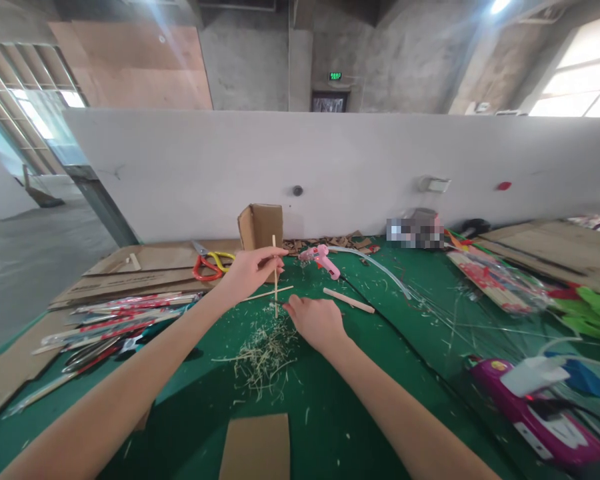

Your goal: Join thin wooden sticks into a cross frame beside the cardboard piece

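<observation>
Pinched in my left hand (260, 265) is a thin wooden stick (275, 293), held upright above the green table. My right hand (317, 320) is closed beside the stick's lower part; what its fingers hold is too small to make out. Below the stick lies a pile of fine wood shavings (265, 357). Another thin stick (265, 294) lies behind the upright one. To the right of my hands rest a thicker wooden stick (349, 301) and a pink glue gun (326, 261).
Red and yellow scissors (211, 265), wrapped packets (125, 320) and cardboard sheets (145, 267) lie left. A folded cardboard piece (267, 227) stands behind. A purple power strip (535, 413) with cables is at right. A cardboard square (256, 447) lies at the front edge.
</observation>
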The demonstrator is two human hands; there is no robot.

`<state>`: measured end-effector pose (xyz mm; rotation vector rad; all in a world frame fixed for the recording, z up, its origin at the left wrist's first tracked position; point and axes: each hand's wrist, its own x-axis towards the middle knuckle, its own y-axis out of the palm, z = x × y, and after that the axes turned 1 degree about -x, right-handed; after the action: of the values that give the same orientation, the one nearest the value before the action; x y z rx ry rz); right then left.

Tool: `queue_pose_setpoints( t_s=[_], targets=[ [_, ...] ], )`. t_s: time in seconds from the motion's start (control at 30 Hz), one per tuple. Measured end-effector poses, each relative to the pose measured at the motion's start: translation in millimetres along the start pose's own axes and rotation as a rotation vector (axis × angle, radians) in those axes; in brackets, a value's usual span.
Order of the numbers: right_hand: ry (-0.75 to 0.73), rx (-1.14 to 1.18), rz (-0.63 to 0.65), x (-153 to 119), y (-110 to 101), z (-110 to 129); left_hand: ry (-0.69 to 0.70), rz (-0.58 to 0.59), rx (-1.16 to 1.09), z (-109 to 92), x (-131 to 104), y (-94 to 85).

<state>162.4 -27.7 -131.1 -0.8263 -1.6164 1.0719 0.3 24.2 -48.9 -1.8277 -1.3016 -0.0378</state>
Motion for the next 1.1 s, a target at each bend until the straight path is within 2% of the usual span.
queue_pose_setpoints(
  t_s=[0.07, 0.2, 0.37, 0.5, 0.57, 0.7, 0.83, 1.1],
  targets=[
    [-0.027, 0.006, 0.028, -1, -1, 0, -0.001, 0.001, 0.015, 0, 0, -0.2],
    [0.06, -0.023, -0.005, -1, -5, -1, 0.016, 0.021, -0.018, 2, 1, 0.2],
    [0.014, -0.04, 0.109, -1, -5, 0, 0.028, 0.015, -0.067, 8, 1, 2.3],
    [0.068, -0.043, 0.016, 1, -8, -1, 0.021, -0.01, -0.159, 9, 0, 5.4],
    [0.087, -0.038, 0.01, 2, -9, -3, 0.014, -0.001, -0.187, 8, 1, 5.9],
    [0.043, -0.025, 0.09, 1, -10, -4, -0.027, 0.017, -0.144, 13, 3, 3.8],
    [0.039, -0.031, 0.115, 1, -13, -4, -0.018, 0.025, -0.099, 18, 5, 1.7],
    [-0.039, -0.024, 0.167, -3, -6, -4, -0.025, 0.049, -0.152, 14, 4, 3.1]
  ],
)
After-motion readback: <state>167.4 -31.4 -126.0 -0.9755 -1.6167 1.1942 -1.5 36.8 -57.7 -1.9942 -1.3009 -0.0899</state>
